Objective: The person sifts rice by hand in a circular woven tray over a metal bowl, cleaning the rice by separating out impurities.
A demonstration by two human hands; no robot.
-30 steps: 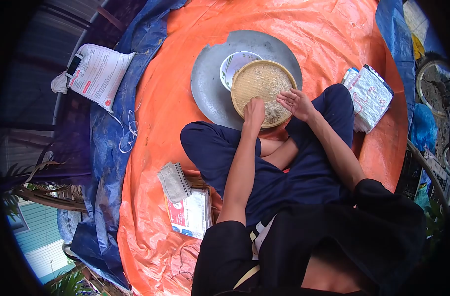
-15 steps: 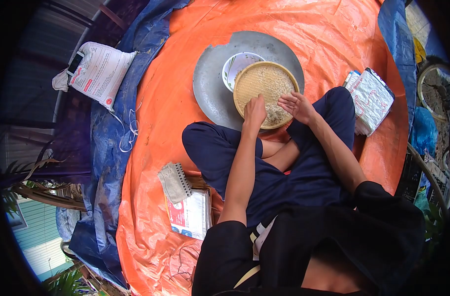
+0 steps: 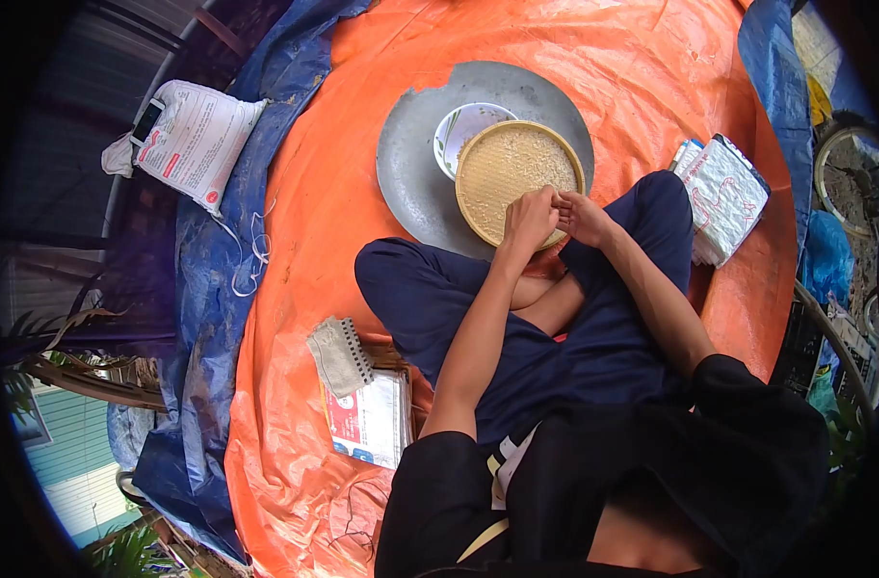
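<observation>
A round woven tray (image 3: 497, 183) holds pale grains, thicker toward its right side. It overlaps a white bowl (image 3: 451, 135) with a green leaf pattern, and both rest on a large grey metal disc (image 3: 410, 183) with a chipped edge. My left hand (image 3: 531, 220) is closed over the near part of the tray, and anything between its fingers is too small to make out. Against its fingertips, my right hand (image 3: 582, 220) is loosely cupped at the tray's near right edge. The hands hide part of the grains.
An orange tarp (image 3: 314, 193) lies under my crossed legs, with a blue tarp (image 3: 208, 356) along its left. A printed sack (image 3: 203, 140) with a phone on it lies upper left. Folded packs lie right (image 3: 728, 202) and lower left (image 3: 377, 419), the latter beside a grey spiral-edged pad (image 3: 338, 356).
My left hand has moved right and slightly nearer my body, meeting my right hand. My right hand's spread fingers have curled inward. The tray has stayed about where it was.
</observation>
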